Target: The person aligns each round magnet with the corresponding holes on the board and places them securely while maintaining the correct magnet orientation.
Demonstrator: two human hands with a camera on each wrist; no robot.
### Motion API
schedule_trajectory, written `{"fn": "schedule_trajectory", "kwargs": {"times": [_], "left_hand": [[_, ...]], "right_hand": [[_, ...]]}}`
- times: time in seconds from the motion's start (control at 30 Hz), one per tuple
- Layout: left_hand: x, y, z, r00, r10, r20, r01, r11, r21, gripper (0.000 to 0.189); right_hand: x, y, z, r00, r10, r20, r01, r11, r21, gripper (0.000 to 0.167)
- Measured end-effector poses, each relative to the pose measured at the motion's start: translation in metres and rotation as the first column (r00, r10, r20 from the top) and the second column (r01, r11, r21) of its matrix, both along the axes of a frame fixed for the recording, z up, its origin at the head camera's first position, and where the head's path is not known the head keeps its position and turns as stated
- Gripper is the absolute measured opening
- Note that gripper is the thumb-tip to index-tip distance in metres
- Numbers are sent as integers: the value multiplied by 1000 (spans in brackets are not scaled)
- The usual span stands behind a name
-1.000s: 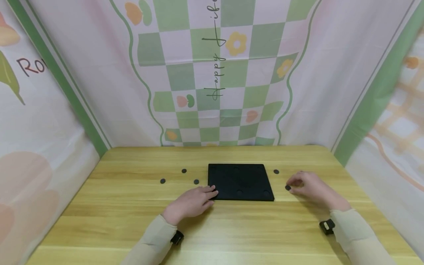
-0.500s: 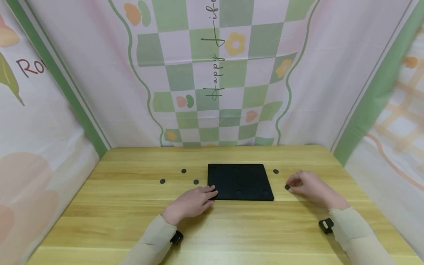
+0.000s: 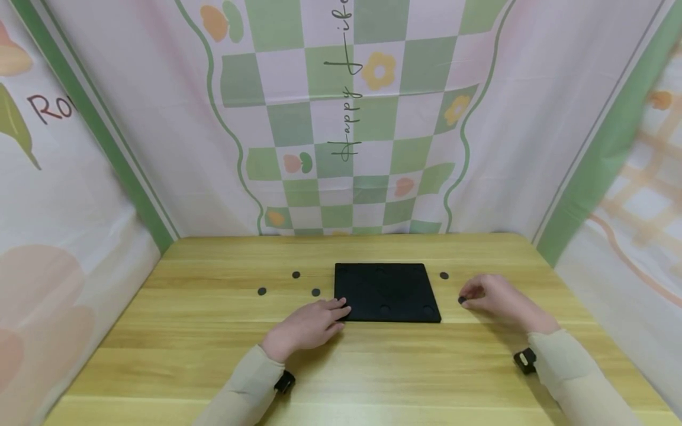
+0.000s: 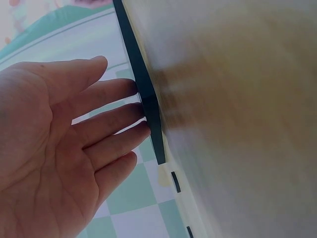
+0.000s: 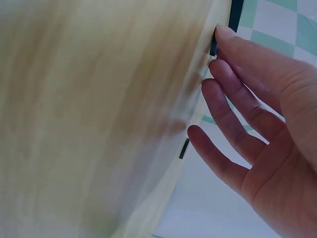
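A flat black rectangular board (image 3: 386, 290) with faint round recesses lies on the wooden table. My left hand (image 3: 311, 325) rests its straight fingertips on the board's near left corner; the left wrist view shows these fingers (image 4: 111, 133) extended against the board's edge (image 4: 143, 87). To the right of the board, my right hand (image 3: 503, 303) pinches a small dark round disc (image 3: 462, 300) between thumb and fingers, close to the tabletop. In the right wrist view this disc (image 5: 213, 47) is at the thumb tip, and a second disc (image 5: 184, 148) lies near the little finger.
Left of the board lie three similar discs, a far one (image 3: 296, 275), a near one (image 3: 316, 292) and a leftmost one (image 3: 261, 291). Another disc (image 3: 444, 276) lies right of the board. Patterned curtains (image 3: 351, 118) enclose the table's back and sides.
The disc at my right fingertips is slightly higher in view and shows a little less of its face. My left hand and the board stay put.
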State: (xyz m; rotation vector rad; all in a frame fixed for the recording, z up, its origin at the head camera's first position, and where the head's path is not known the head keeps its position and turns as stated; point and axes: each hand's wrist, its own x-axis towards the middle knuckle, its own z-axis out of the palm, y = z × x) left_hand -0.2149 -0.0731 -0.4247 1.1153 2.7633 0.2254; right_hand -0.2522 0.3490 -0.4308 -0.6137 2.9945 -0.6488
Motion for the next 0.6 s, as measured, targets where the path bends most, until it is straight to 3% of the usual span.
{"fn": "schedule_trajectory", "kwargs": {"times": [0.2, 0.6], "left_hand": [[0, 0, 0, 1000, 0, -2, 0, 1000, -2, 44], [0, 0, 0, 1000, -1, 1, 1, 1000, -9, 45]], "right_hand": [[-2, 2, -1, 999, -27, 43, 27, 1000, -11, 21], [-1, 2, 0, 999, -26, 45, 28, 999, -27, 16]]}}
